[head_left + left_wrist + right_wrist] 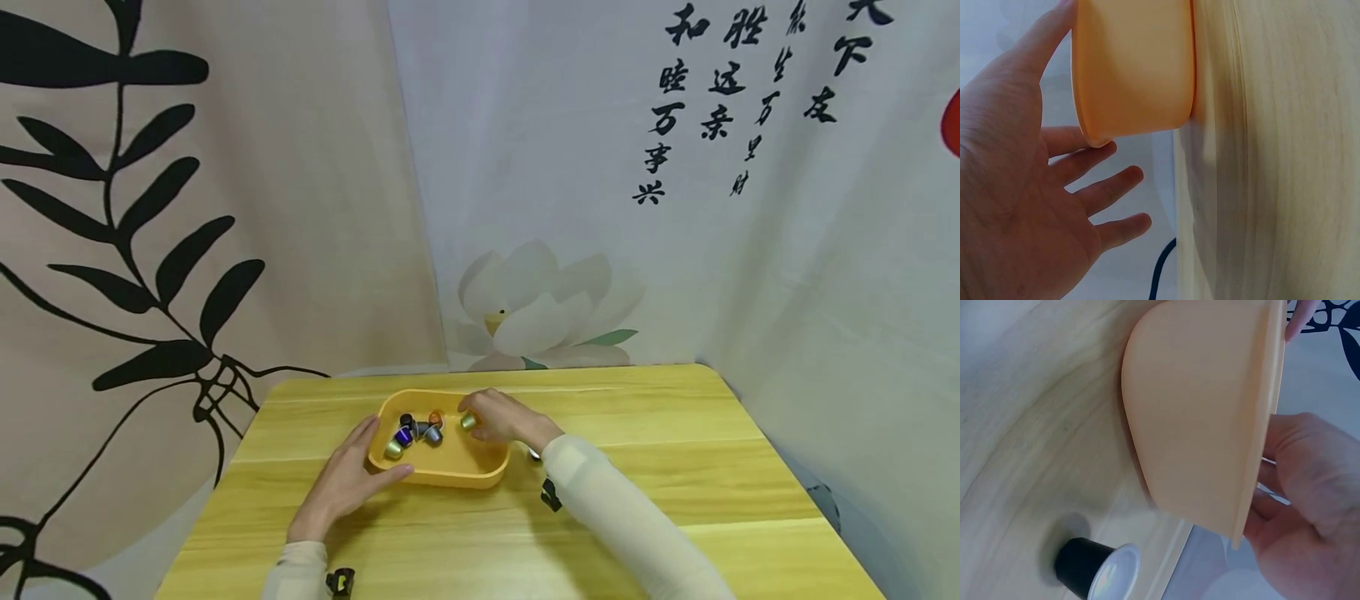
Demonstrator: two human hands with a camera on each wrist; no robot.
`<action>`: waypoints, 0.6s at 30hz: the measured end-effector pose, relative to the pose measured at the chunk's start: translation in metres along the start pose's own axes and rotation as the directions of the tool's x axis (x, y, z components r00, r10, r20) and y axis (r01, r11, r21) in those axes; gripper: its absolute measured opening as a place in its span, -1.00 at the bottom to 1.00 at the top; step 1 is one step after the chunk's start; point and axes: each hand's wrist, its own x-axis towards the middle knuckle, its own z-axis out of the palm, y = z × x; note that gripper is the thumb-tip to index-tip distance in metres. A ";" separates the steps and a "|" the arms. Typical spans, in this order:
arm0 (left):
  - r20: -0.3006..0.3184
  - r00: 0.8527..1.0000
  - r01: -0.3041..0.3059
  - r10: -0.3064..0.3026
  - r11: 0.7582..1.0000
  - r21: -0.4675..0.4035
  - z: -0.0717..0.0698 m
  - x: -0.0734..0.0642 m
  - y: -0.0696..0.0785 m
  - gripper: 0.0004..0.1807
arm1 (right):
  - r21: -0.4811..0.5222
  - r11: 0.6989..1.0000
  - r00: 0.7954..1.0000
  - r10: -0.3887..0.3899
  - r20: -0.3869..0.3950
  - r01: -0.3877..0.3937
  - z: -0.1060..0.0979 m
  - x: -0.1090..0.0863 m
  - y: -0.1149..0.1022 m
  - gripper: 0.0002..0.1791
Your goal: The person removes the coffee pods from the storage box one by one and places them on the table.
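Observation:
A yellow-orange tray (pixel 450 480) stands near the table's far edge. Coffee capsules lie together in its left half, among them a green-gold one (pixel 393 450), a purple one (pixel 403 437), a grey-blue one (pixel 433 435) and an orange one (pixel 436 417). My left hand (pixel 347 477) rests against the tray's left end, thumb at the front rim; in the left wrist view its fingers are spread and fairly straight. Inside the tray's right part, my right hand (pixel 495 415) pinches another green-gold capsule (pixel 468 421). The tray wall hides those fingertips in the right wrist view.
A black capsule (pixel 1082 565) with a pale rim lies on the wooden table (pixel 637 467), right of the tray; the right forearm partly covers it in the head view. Behind the table hangs a printed curtain (pixel 562 167).

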 end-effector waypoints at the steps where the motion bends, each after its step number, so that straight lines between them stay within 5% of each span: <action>1: 0.001 1.000 0.001 -0.001 1.000 0.000 0.000 0.000 0.000 0.33 | -0.002 1.000 1.000 -0.001 0.004 0.001 0.001 0.001 0.001 -0.45; 7: 0.005 1.000 0.009 -0.009 1.000 0.003 0.000 0.001 0.001 0.35 | -0.011 1.000 1.000 -0.012 0.006 0.012 0.005 0.005 0.004 -0.53; 15: -0.007 1.000 -0.002 0.002 1.000 0.007 0.000 0.000 0.002 0.33 | 0.007 1.000 1.000 0.003 -0.022 -0.003 0.008 0.009 0.004 -0.92; 18: -0.011 1.000 -0.004 0.004 1.000 0.008 0.001 0.000 0.001 0.32 | 0.008 1.000 0.999 0.009 -0.034 -0.008 0.010 0.010 0.003 -0.85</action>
